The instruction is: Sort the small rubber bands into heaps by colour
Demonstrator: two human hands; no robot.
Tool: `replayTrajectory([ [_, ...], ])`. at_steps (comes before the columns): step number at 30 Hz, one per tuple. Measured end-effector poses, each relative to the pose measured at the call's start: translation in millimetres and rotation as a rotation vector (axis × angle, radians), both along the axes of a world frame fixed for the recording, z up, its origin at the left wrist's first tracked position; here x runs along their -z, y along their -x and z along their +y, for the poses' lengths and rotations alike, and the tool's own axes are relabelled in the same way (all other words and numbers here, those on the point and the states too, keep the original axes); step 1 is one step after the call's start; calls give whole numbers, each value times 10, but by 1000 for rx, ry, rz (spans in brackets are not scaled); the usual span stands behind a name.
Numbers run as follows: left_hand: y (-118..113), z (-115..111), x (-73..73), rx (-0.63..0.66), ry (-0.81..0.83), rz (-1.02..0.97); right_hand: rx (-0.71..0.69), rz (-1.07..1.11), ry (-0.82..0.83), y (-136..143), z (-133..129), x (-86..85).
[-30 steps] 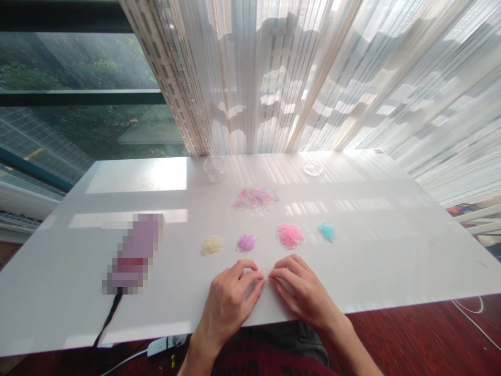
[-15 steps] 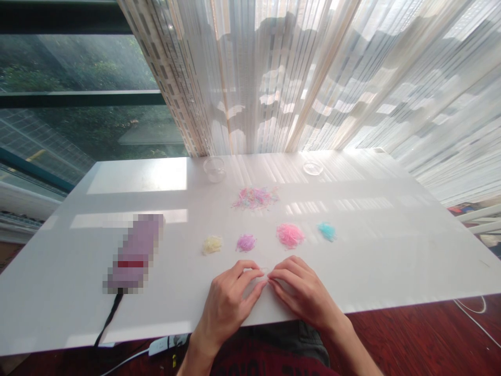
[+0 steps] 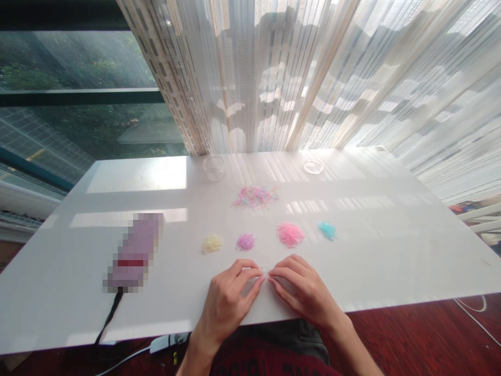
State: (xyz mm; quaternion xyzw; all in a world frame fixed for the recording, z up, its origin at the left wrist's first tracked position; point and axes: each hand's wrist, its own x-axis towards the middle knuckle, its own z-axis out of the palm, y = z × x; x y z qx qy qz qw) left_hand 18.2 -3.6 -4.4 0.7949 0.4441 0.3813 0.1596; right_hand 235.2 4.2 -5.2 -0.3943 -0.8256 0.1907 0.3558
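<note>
My left hand point(image 3: 233, 290) and my right hand point(image 3: 303, 287) face each other low over the table's near side, fingertips a small gap apart. Each has thumb and fingers brought together in a pinch. A thin, pale, loop-like band point(image 3: 264, 269) shows faintly between the fingertips; its ends are hidden. Just beyond lie little heaps of thin, band-like pieces: a pale yellow heap point(image 3: 212, 244), a purple heap point(image 3: 246, 242), a pink heap point(image 3: 290, 234) and a turquoise heap point(image 3: 327, 230). Farther back, a mixed-colour heap point(image 3: 256, 197) is spread loosely.
A clear round container point(image 3: 214, 168) and a clear shallow dish or lid point(image 3: 313, 166) stand at the back of the white table point(image 3: 391, 250). At left lies a blurred purple object point(image 3: 135, 250) with a black strap point(image 3: 109, 316). A power strip point(image 3: 164, 342) is below the front edge.
The gap between my fingertips has widened slightly. Both hands otherwise keep their place and pose, and the heaps look the same.
</note>
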Motion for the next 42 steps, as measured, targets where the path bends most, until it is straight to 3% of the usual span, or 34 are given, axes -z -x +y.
replayTrajectory([
  [42,21,-6,19,-10,19,-59,9,94,18,-26,17,50],
])
